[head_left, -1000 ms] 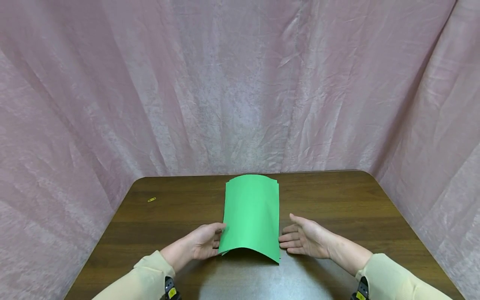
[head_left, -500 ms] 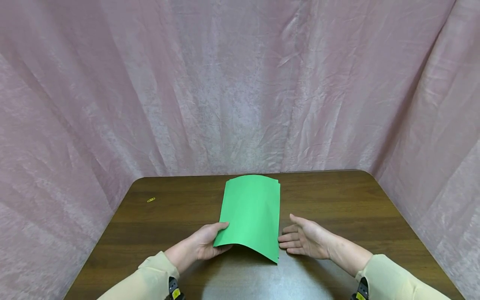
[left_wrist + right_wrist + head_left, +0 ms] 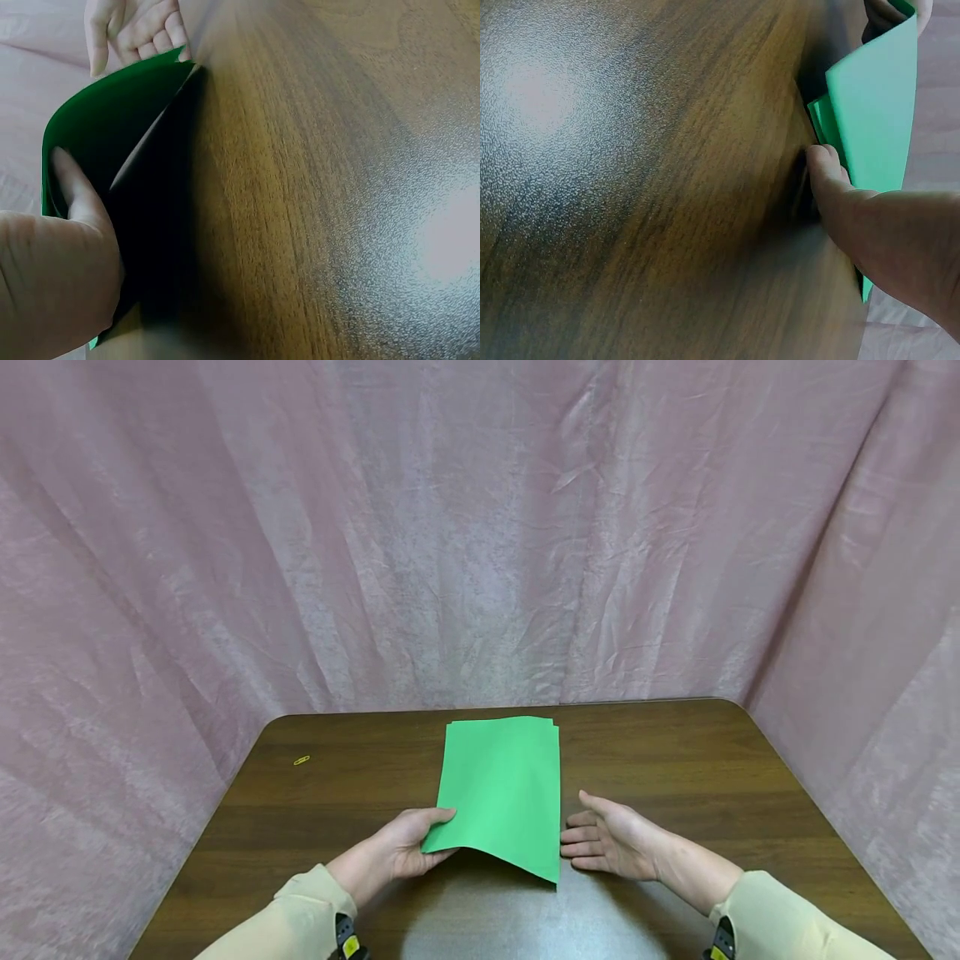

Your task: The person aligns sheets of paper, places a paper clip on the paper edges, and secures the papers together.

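From where I stand, a pink, crushed-looking curtain [image 3: 465, 535] fills the space beyond both grips and folds round to either side. In front of it is a dark wood-grain desk [image 3: 675, 760], reaching past the grips on every side, with a bright glare patch on the near side of them.

Pale sleeves [image 3: 787, 914] run in behind the two grips. Between the grips lies a small stack of green sheets [image 3: 498, 785], stretching away from them toward the desk's far edge, its layers slightly out of line at the corners. The near edge is lifted at the left grip and slopes down toward the right one.

The left grip [image 3: 401, 850] holds the near left corner, thumb on top, fingers underneath. The right grip [image 3: 621, 842] is wide, thumb raised, fingers extended at the right edge of the sheets; whether they touch I can't tell.

Just behind each grip sits a dark wrist strap [image 3: 347, 935] with a yellow patch. Well off to the left grip's left, and farther away, lies a yellow paper clip [image 3: 302, 760].
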Demonstrator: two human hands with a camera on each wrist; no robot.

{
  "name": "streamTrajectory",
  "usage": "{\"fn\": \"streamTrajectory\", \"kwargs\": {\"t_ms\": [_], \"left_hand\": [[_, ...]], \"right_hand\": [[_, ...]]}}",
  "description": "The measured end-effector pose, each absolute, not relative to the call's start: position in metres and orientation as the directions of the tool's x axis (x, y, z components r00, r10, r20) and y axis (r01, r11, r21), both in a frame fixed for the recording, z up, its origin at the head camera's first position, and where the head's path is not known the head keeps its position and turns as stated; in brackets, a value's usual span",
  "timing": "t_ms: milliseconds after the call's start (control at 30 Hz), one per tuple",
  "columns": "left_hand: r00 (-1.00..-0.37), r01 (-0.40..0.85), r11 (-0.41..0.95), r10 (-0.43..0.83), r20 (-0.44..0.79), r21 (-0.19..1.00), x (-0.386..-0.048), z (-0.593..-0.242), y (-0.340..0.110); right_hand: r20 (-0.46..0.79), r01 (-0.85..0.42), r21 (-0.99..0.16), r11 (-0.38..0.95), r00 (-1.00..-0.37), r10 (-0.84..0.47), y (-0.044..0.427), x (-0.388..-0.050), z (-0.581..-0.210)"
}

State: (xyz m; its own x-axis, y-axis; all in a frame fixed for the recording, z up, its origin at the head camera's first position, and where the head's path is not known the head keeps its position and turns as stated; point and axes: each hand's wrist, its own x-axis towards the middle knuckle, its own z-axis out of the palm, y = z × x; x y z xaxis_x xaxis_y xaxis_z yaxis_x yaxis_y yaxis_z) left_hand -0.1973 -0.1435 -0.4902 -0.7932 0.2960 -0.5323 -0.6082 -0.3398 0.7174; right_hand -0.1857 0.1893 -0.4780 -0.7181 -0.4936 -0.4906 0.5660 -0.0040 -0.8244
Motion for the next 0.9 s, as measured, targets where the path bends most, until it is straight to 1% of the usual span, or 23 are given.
{"fn": "streamTrajectory", "kwargs": {"t_ms": [400, 567, 633, 767, 833, 900], "left_hand": [[-0.789, -0.615, -0.381, 0.312, -0.530, 0.691, -0.197, -0.491, -0.146], [-0.789, -0.614, -0.419, 0.291, -0.542, 0.669, -0.197, -0.489, -0.148], [-0.787, -0.615, -0.425, 0.284, -0.548, 0.664, -0.197, -0.489, -0.148], [-0.784, -0.619, -0.397, 0.275, -0.556, 0.678, -0.196, -0.490, -0.149], [-0.782, -0.623, -0.377, 0.273, -0.561, 0.685, -0.194, -0.491, -0.149], [-0.776, -0.631, -0.355, 0.274, -0.568, 0.690, -0.193, -0.493, -0.149]], "right_hand": [[-0.511, 0.558, -0.830, -0.010, -0.768, -0.386, 0.175, -0.185, -0.488], [-0.479, 0.521, -0.854, -0.008, -0.791, -0.380, 0.174, -0.184, -0.487], [-0.453, 0.501, -0.865, -0.025, -0.802, -0.390, 0.174, -0.186, -0.487], [-0.420, 0.495, -0.862, -0.107, -0.816, -0.397, 0.173, -0.191, -0.488], [-0.421, 0.506, -0.851, -0.140, -0.818, -0.393, 0.171, -0.193, -0.490], [-0.425, 0.509, -0.849, -0.143, -0.818, -0.387, 0.168, -0.195, -0.491]]}}
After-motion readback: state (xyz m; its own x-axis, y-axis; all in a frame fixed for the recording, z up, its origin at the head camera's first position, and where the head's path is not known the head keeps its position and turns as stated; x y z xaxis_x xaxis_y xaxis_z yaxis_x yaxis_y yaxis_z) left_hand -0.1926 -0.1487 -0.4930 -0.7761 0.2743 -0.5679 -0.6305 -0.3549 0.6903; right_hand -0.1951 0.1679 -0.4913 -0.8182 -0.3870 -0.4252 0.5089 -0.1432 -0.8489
